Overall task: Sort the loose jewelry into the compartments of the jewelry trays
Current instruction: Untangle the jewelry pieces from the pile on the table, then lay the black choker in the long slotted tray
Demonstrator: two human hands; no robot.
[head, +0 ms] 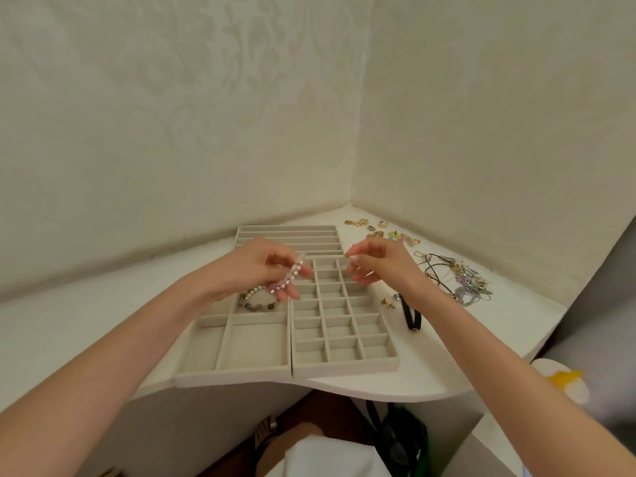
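**Bead bracelet held over the trays**

Head view. The left hand is hovering where two trays meet. Its fingers are curling round a pearl-and-pink bracelet and pinching it, so the strand is lying across the fingertips above the trays.

The right hand is hovering over the far end of the grid tray, fingers loosely bent and spread, with nothing showing in them.

A stone-bead bracelet is lying in a compartment of the wide-compartment tray, just below the left hand. A slotted tray is sitting behind both, towards the wall.

The rest is lying loose on the white desk, right of the trays:
- gold earrings near the corner
- a tangle of necklaces
- a small gold pair
- a black strap just beside the grid tray
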